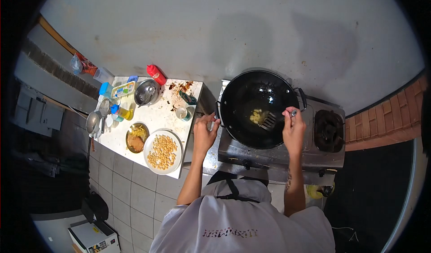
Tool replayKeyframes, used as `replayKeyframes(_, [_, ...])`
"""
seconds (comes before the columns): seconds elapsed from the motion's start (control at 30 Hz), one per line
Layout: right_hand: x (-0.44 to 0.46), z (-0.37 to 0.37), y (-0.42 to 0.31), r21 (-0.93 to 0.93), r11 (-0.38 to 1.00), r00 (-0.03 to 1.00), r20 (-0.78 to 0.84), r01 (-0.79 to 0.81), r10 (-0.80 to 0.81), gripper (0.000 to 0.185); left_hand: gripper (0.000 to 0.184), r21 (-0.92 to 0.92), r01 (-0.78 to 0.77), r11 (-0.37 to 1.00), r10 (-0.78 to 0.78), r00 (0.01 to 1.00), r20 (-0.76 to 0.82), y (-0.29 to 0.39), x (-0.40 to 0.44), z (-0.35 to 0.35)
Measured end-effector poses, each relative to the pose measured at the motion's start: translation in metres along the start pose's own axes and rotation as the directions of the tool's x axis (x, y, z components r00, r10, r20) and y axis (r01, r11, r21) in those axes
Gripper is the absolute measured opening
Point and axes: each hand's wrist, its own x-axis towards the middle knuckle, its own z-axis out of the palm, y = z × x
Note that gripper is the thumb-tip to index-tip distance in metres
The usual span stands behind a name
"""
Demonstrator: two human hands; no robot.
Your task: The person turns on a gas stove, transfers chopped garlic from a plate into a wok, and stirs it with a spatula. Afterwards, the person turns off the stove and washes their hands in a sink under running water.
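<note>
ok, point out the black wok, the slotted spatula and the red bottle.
Black wok (pixel 242 101): head view, bare inner surface.
Slotted spatula (pixel 269 122): head view, slotted blade.
Red bottle (pixel 157 75): head view, middle of its body.

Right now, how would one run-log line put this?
left hand: at handle of wok, grip unclear | right hand: holding spatula | wok: on stove | yellowish food: in wok, by spatula

The wok (pixel 240 93) is black, the food (pixel 257 117) yellow.
</note>
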Motion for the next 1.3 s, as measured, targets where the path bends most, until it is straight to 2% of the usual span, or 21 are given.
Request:
replayKeyframes(0.03, [0.001, 0.013, 0.0, 0.027, 0.999, 0.999, -0.033, 0.018, -0.018, 0.011, 0.03, 0.021, -0.025, 0.999, 0.025, 1.0, -0.002, 0.002, 0.0, 0.0])
replayKeyframes(0.1, [-0.001, 0.017, -0.012, 0.031, 0.992, 0.988, 0.096, -0.121, 0.117, 0.01, 0.03, 0.022, -0.028, 0.999, 0.029, 1.0, -0.007, 0.002, 0.0, 0.001])
replayKeyframes(0.23, [0.001, 0.016, -0.025, 0.111, 0.994, 0.994, 0.105, -0.016, 0.004, 0.011, 0.031, 0.02, -0.003, 1.0, 0.002, 1.0, 0.013, 0.006, 0.0, -0.002])
replayKeyframes(0.4, [0.015, -0.016, -0.035, 0.029, 0.999, 0.973, 0.229, 0.024, -0.03, 0.016, 0.03, 0.036, -0.016, 0.999, 0.016, 1.0, 0.012, 0.001, 0.0, -0.001])
replayKeyframes(0.47, [0.017, -0.017, -0.028, 0.064, 0.984, 0.958, 0.224, 0.167, -0.178, 0.018, 0.029, 0.048, -0.015, 0.999, 0.015, 1.0, -0.004, 0.002, 0.001, -0.001])
replayKeyframes(0.5, [0.015, -0.015, -0.025, 0.061, 0.983, 0.959, 0.22, 0.171, -0.18, 0.018, 0.029, 0.043, -0.02, 0.999, 0.02, 1.0, -0.004, 0.001, 0.002, -0.001])
replayKeyframes(0.57, [0.006, -0.01, -0.024, 0.146, 0.988, 0.975, 0.21, 0.046, -0.077, 0.019, 0.029, 0.025, 0.009, 1.0, -0.009, 1.0, -0.009, 0.0, 0.002, 0.001])
replayKeyframes(0.6, [0.002, -0.008, -0.025, 0.149, 0.989, 0.979, 0.2, 0.002, -0.032, 0.015, 0.022, 0.07, -0.003, 0.998, 0.005, 1.0, -0.027, 0.005, 0.004, -0.002])
replayKeyframes(0.63, [0.0, -0.005, -0.021, 0.146, 0.989, 0.979, 0.199, 0.006, -0.035, 0.015, 0.022, 0.065, -0.005, 0.998, 0.006, 1.0, -0.029, 0.002, 0.006, -0.001])
replayKeyframes(0.7, [-0.005, 0.004, -0.004, 0.34, 0.936, 0.987, 0.156, -0.087, 0.035, 0.012, 0.021, -0.008, 0.089, 0.996, -0.089, 0.996, 0.01, -0.005, 0.009, 0.001])
replayKeyframes(0.73, [-0.007, 0.008, 0.0, 0.367, 0.924, 0.99, 0.13, -0.102, 0.058, 0.011, 0.02, -0.02, 0.099, 0.995, -0.099, 0.995, -0.007, 0.0, 0.011, -0.003])
replayKeyframes(0.77, [-0.008, 0.012, 0.004, 0.369, 0.925, 0.99, 0.13, -0.095, 0.05, 0.011, 0.02, -0.023, 0.096, 0.995, -0.097, 0.995, -0.015, 0.002, 0.014, -0.005])
replayKeyframes(0.83, [-0.012, 0.017, 0.007, 0.379, 0.919, 0.993, 0.085, -0.11, 0.083, 0.011, 0.021, -0.054, 0.175, 0.983, -0.169, 0.981, 0.092, 0.004, 0.021, -0.009])
replayKeyframes(0.93, [-0.013, 0.014, 0.013, 0.37, 0.921, 0.992, 0.067, -0.123, 0.106, 0.01, 0.021, -0.026, 0.242, 0.97, -0.238, 0.966, 0.097, 0.007, 0.028, -0.007])
replayKeyframes(1.0, [-0.012, 0.009, 0.019, 0.372, 0.916, 0.988, 0.062, -0.153, 0.14, 0.009, 0.02, -0.019, 0.215, 0.976, -0.213, 0.974, 0.072, 0.006, 0.027, -0.003])
replayKeyframes(1.1, [-0.009, 0.006, 0.031, 0.416, 0.899, 0.989, 0.11, -0.134, 0.097, 0.008, 0.02, -0.023, 0.183, 0.983, -0.182, 0.983, 0.036, 0.005, 0.025, -0.001])
replayKeyframes(1.17, [-0.009, 0.006, 0.037, 0.381, 0.912, 0.981, 0.168, -0.152, 0.093, 0.006, 0.02, -0.04, 0.182, 0.983, -0.181, 0.983, 0.027, 0.007, 0.025, -0.001])
replayKeyframes(1.23, [-0.006, 0.011, 0.041, 0.337, 0.932, 0.982, 0.17, -0.132, 0.078, 0.006, 0.02, -0.011, 0.247, 0.969, -0.246, 0.967, 0.067, 0.018, 0.025, -0.006])
replayKeyframes(1.3, [-0.004, 0.014, 0.037, 0.295, 0.948, 0.982, 0.176, -0.115, 0.064, 0.005, 0.02, -0.019, 0.241, 0.97, -0.24, 0.969, 0.055, 0.014, 0.024, -0.003])
